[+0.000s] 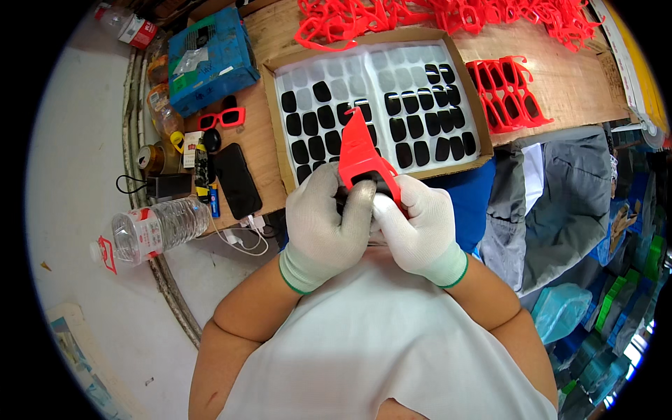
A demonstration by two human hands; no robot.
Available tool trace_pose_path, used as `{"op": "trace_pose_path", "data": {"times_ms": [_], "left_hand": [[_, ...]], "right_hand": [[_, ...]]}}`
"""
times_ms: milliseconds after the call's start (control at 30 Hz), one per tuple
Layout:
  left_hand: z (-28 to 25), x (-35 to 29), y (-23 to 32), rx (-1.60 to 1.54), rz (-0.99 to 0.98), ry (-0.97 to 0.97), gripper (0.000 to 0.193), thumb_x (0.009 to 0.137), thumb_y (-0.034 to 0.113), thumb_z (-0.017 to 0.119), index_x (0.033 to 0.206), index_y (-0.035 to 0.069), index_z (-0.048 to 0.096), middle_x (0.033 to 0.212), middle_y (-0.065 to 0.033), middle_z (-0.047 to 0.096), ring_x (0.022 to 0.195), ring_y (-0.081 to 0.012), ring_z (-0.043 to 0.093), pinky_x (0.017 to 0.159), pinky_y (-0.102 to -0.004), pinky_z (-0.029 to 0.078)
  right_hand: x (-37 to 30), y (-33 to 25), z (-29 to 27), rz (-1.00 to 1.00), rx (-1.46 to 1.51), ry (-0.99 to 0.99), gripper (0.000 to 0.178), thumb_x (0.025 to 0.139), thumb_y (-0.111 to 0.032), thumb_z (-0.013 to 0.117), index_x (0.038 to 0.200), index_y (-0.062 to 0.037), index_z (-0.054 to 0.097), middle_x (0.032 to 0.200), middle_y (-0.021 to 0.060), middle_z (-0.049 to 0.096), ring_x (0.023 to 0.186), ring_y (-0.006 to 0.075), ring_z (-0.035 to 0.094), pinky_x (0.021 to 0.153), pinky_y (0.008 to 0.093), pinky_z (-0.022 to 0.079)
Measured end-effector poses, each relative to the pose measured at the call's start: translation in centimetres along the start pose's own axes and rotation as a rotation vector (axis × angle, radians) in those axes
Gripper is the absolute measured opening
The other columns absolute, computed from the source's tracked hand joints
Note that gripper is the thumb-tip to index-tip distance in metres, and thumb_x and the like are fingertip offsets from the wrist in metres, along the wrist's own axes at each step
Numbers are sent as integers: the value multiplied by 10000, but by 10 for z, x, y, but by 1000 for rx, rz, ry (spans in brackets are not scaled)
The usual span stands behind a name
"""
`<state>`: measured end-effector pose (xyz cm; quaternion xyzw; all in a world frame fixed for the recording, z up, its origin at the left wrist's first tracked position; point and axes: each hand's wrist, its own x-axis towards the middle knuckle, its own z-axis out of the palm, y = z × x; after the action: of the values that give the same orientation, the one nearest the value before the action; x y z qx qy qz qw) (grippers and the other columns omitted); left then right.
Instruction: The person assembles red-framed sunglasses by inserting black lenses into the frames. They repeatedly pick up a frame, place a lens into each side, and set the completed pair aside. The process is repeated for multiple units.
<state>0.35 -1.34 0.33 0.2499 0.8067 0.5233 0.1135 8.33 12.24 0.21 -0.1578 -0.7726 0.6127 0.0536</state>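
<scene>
Both my hands wear white knit gloves with green-edged cuffs and meet in front of my chest. Between them is a red sunglasses frame (pixel 358 148), tilted, with one temple pointing up and away. My left hand (pixel 323 215) grips its left side, the thumb pressed on a dark lens (pixel 378 183) at the frame. My right hand (pixel 418 222) pinches the right side, its thumb beside the other. The fingers behind the frame are hidden. Just beyond lies a shallow cardboard box (pixel 483 133) holding rows of dark lenses (pixel 414 124) on white lining.
Red frames (pixel 448 14) lie heaped at the back; sunglasses (pixel 509 94) with dark lenses stand in rows at right. At left are a blue box (pixel 210 59), another pair of red sunglasses (pixel 222 117), a phone (pixel 238 180) and a large water bottle (pixel 157 231). Grey cloth (pixel 560 203) hangs at right.
</scene>
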Motion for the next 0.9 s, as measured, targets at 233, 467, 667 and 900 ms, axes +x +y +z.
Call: {"op": "trace_pose_path", "data": {"times_ms": [233, 467, 667, 900], "left_hand": [[-8, 1, -2, -397, -260, -105, 208, 990, 185, 598, 1007, -19, 635, 820, -42, 644, 677, -92, 583, 649, -268, 493], [-24, 19, -11, -988, -461, 108, 263, 1071, 247, 476, 982, 25, 584, 747, 10, 546, 654, -67, 505, 603, -228, 445], [-28, 21, -15, -1144, -591, 30, 253, 1077, 261, 499, 975, 45, 585, 756, 9, 563, 670, -82, 535, 621, -248, 486], [-28, 21, -26, -1044, -619, -63, 178, 1012, 187, 544, 1038, 14, 571, 825, -32, 591, 716, -124, 581, 659, -270, 497]], "right_hand": [[6, -10, -18, 375, 487, -243, 145, 950, -112, 584, 944, 27, 628, 721, 46, 644, 640, 106, 609, 609, 282, 513], [4, 7, -28, 97, 370, -282, 234, 956, -152, 584, 1074, 46, 623, 860, 23, 610, 739, 67, 529, 677, 241, 470], [0, -6, -35, 209, 457, -318, 282, 964, -220, 606, 1046, 50, 616, 842, 30, 616, 748, 64, 525, 663, 230, 461], [-1, -9, -35, 48, 269, -219, 176, 891, -134, 635, 908, 40, 650, 714, 45, 599, 653, 105, 547, 624, 262, 470]]}}
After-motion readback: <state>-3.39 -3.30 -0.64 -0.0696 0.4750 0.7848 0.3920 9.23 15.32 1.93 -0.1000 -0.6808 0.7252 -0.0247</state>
